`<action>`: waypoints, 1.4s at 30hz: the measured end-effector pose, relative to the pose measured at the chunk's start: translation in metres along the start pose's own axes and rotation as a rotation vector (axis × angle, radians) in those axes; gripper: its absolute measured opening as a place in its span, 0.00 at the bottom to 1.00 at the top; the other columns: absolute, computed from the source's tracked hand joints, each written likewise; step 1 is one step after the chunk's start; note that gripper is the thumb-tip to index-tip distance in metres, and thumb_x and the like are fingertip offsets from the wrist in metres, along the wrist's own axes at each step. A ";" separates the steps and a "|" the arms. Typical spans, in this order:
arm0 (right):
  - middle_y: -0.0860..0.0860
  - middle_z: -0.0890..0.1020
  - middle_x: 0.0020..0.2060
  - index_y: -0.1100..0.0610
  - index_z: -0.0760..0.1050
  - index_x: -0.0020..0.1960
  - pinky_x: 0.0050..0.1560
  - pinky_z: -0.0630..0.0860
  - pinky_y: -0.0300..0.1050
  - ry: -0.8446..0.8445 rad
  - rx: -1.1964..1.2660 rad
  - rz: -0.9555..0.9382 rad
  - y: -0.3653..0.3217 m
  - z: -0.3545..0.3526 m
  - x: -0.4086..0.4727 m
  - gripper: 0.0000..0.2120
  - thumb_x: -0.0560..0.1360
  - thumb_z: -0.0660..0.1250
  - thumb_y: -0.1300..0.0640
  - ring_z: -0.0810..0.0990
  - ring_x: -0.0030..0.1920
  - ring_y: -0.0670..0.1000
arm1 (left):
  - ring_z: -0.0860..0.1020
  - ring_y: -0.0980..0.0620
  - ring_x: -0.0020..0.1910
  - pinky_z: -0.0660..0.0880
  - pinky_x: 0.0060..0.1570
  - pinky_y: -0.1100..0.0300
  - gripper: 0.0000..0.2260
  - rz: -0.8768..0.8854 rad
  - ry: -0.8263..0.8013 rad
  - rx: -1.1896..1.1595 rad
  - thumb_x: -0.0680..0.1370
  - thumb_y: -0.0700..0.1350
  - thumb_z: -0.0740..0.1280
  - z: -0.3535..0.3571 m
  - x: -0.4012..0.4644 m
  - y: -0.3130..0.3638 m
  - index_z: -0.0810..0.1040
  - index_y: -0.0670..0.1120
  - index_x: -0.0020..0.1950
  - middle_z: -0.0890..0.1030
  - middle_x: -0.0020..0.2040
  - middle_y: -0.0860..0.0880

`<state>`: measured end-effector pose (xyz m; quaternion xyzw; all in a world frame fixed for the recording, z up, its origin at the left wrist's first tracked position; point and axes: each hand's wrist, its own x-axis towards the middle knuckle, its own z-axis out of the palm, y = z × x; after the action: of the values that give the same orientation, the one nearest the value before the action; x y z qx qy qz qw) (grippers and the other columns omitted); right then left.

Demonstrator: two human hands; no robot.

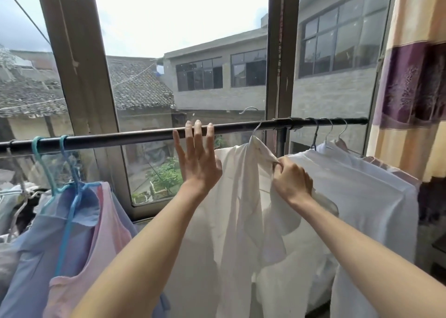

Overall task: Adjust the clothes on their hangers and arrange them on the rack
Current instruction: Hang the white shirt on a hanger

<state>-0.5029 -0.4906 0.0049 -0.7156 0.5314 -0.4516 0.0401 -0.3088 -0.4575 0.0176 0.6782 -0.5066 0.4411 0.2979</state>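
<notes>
My right hand [292, 181] pinches the collar of the white shirt [241, 197] hanging mid-rail [120, 138], my left hand [198, 156] spread open beside it, so next I should tug the shoulder square on its hanger [257, 127]

Bare stretch of rail [135, 138] between the blue hangers [48, 163] on the left and the white shirt [241, 197] at middle; open gap below it down to the window sill, partly taken by the left hand [198, 163], whose straight fingers reach up to the rail. Left of the gap, blue and pink garments [79, 233] crowd the rail. Right side packed: right hand [293, 180] gripping the white shirt's collar, more white clothes [362, 197] on close-set hangers, upright post [281, 141], then curtain [410, 100] at rail end.
</notes>
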 end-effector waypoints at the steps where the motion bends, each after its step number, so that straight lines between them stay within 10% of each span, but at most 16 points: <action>1: 0.61 0.81 0.48 0.57 0.74 0.50 0.43 0.65 0.48 -0.005 0.026 0.023 0.002 0.000 -0.007 0.10 0.78 0.56 0.56 0.77 0.50 0.64 | 0.54 0.41 0.73 0.42 0.70 0.39 0.36 -0.012 0.013 -0.053 0.65 0.47 0.69 0.000 -0.005 0.005 0.60 0.46 0.70 0.63 0.72 0.40; 8: 0.61 0.81 0.47 0.56 0.76 0.47 0.47 0.69 0.49 -0.121 0.087 0.243 0.032 0.012 -0.086 0.08 0.75 0.58 0.55 0.77 0.51 0.63 | 0.56 0.44 0.72 0.59 0.68 0.37 0.27 -0.108 -0.270 -0.534 0.73 0.56 0.54 0.003 -0.126 0.050 0.60 0.47 0.70 0.62 0.73 0.42; 19: 0.55 0.79 0.37 0.57 0.73 0.38 0.42 0.69 0.47 -0.258 0.083 0.470 0.082 0.010 -0.187 0.11 0.73 0.62 0.50 0.75 0.44 0.60 | 0.58 0.42 0.72 0.63 0.66 0.45 0.42 -0.314 -0.956 -0.624 0.73 0.55 0.67 -0.010 -0.251 0.079 0.41 0.52 0.76 0.50 0.76 0.44; 26: 0.54 0.82 0.42 0.52 0.75 0.42 0.46 0.71 0.48 -0.177 -0.012 0.462 0.111 -0.020 -0.213 0.09 0.73 0.62 0.48 0.77 0.49 0.60 | 0.75 0.42 0.56 0.71 0.52 0.53 0.15 -0.437 -0.885 -0.801 0.79 0.41 0.53 -0.009 -0.273 0.072 0.75 0.48 0.60 0.77 0.57 0.44; 35: 0.51 0.83 0.50 0.46 0.79 0.49 0.49 0.69 0.46 -0.562 -0.445 0.102 0.125 -0.046 -0.218 0.11 0.76 0.60 0.45 0.77 0.56 0.56 | 0.76 0.40 0.48 0.68 0.43 0.54 0.10 -0.434 -0.685 -0.658 0.78 0.39 0.56 -0.008 -0.243 0.044 0.76 0.46 0.53 0.80 0.49 0.44; 42: 0.55 0.83 0.42 0.50 0.78 0.40 0.42 0.64 0.45 -0.399 -0.331 0.179 0.122 -0.049 -0.219 0.12 0.73 0.61 0.45 0.78 0.50 0.59 | 0.69 0.43 0.58 0.65 0.56 0.48 0.14 -0.438 -0.694 -0.591 0.77 0.44 0.63 -0.005 -0.265 0.048 0.71 0.46 0.62 0.70 0.58 0.43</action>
<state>-0.6312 -0.3482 -0.1638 -0.7375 0.6406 -0.2032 0.0664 -0.3821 -0.3558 -0.2210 0.7618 -0.5248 -0.0455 0.3770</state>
